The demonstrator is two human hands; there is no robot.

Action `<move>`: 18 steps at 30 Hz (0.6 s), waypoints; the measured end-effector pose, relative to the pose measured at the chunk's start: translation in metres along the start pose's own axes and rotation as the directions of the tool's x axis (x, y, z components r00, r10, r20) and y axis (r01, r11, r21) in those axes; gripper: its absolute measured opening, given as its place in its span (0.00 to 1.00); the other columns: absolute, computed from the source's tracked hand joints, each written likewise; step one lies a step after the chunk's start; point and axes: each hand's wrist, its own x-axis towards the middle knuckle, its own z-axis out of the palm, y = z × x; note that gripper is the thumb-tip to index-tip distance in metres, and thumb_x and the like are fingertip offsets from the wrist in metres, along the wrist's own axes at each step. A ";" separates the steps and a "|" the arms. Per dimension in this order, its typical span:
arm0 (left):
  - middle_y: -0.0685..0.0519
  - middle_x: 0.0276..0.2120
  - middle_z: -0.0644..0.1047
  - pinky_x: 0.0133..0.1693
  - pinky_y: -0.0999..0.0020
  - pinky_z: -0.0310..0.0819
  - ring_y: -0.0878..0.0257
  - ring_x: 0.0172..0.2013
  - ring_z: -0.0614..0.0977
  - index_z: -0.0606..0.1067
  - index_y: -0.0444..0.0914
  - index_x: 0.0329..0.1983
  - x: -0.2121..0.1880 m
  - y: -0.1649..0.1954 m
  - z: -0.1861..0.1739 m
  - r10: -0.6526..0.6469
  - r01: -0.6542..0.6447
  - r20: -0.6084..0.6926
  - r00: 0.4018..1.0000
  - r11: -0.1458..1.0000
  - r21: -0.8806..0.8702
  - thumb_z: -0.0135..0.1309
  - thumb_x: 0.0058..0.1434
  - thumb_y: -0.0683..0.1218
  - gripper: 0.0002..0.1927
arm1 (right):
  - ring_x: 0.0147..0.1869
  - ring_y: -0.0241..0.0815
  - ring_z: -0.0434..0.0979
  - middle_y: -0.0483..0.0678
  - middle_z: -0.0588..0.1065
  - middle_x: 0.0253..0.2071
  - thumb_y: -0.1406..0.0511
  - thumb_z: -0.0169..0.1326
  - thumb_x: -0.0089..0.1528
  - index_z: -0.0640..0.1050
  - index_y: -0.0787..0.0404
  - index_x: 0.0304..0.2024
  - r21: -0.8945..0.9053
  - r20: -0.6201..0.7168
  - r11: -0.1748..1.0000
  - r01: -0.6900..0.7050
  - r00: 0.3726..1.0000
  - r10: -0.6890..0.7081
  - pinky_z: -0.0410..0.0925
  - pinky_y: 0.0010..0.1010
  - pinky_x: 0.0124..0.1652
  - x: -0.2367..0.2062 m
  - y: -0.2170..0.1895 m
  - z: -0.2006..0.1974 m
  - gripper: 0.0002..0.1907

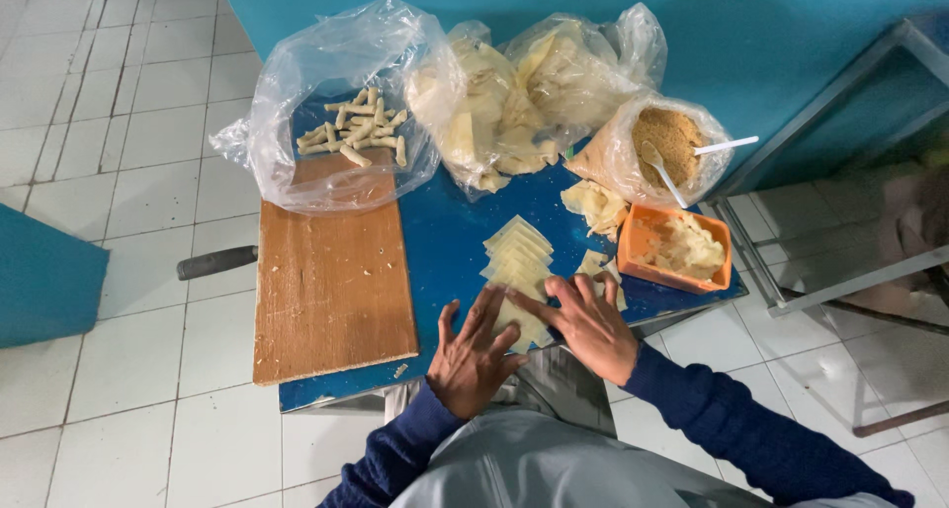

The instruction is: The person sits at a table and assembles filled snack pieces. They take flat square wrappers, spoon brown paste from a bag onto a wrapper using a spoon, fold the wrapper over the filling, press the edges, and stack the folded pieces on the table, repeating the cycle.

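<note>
both hands flat with fingers spread, holding nothing: left hand [473, 355] and right hand [590, 322] press the near end of the wrapper row [519, 271] on the blue desk [445, 251], its long axis running away from the grip toward the bags.

My left hand [473, 358] and right hand [590, 326] lie over the near end of the wrapper row [517, 256]; the sheet beneath them is hidden, so I cannot tell what the fingers grip. My lap covers the tabletop [445, 241] near edge. Clouded plastic blurs the wrapper bags [514, 93]; count unreadable. The spoon bowl [652, 155] is sunk in the crumb bag [667, 137]. Dark handle [217, 262] runs under the wooden board [331, 271]; its far end is hidden. Metal frame [850, 271] cut by right edge.
</note>
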 end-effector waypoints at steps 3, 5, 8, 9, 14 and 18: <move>0.39 0.72 0.59 0.63 0.27 0.45 0.49 0.73 0.59 0.71 0.44 0.51 0.000 -0.002 0.001 0.021 -0.021 0.001 1.000 1.000 0.013 0.57 0.62 0.59 0.21 | 0.51 0.45 0.63 0.41 0.65 0.45 0.70 0.50 0.60 0.61 0.30 0.73 -0.009 0.060 1.000 -0.011 0.998 0.012 0.55 0.56 0.53 0.002 0.003 0.002 0.41; 0.39 0.72 0.60 0.64 0.26 0.42 0.50 0.73 0.60 0.71 0.45 0.52 -0.002 -0.002 0.003 0.031 -0.030 -0.009 0.999 0.999 0.024 0.57 0.61 0.60 0.22 | 0.52 0.45 0.63 0.42 0.65 0.46 0.71 0.49 0.60 0.61 0.32 0.73 -0.056 0.047 0.998 -0.016 0.999 0.019 0.56 0.56 0.54 0.001 0.002 0.004 0.42; 0.40 0.71 0.60 0.64 0.24 0.39 0.51 0.72 0.60 0.71 0.46 0.53 -0.003 -0.005 0.006 0.034 -0.033 -0.008 0.999 0.999 0.038 0.58 0.59 0.61 0.24 | 0.54 0.46 0.64 0.43 0.66 0.49 0.71 0.50 0.58 0.61 0.37 0.73 -0.132 -0.024 0.991 -0.030 0.999 0.027 0.56 0.57 0.55 0.001 -0.002 0.007 0.42; 0.40 0.71 0.60 0.63 0.23 0.39 0.51 0.72 0.60 0.71 0.46 0.52 -0.003 -0.005 0.007 0.027 -0.027 -0.001 1.000 0.999 0.042 0.58 0.59 0.62 0.24 | 0.55 0.46 0.64 0.43 0.66 0.51 0.72 0.50 0.56 0.61 0.38 0.73 -0.149 -0.029 0.988 -0.036 0.999 0.032 0.56 0.58 0.55 0.003 -0.003 0.007 0.43; 0.42 0.71 0.61 0.63 0.24 0.40 0.52 0.71 0.60 0.72 0.47 0.51 -0.001 -0.004 0.008 0.003 -0.003 -0.005 1.000 0.997 0.079 0.59 0.58 0.61 0.23 | 0.55 0.48 0.64 0.45 0.65 0.51 0.73 0.51 0.56 0.65 0.43 0.71 -0.059 -0.091 0.995 -0.075 0.993 0.070 0.56 0.59 0.55 0.009 0.009 -0.004 0.40; 0.42 0.68 0.63 0.60 0.28 0.46 0.50 0.68 0.63 0.72 0.48 0.53 0.001 -0.001 0.007 -0.045 0.046 -0.006 0.999 0.994 0.100 0.59 0.56 0.59 0.23 | 0.50 0.50 0.63 0.47 0.63 0.45 0.79 0.49 0.54 0.72 0.42 0.68 0.277 -0.044 0.947 -0.162 0.982 0.181 0.58 0.49 0.49 0.015 0.028 -0.009 0.42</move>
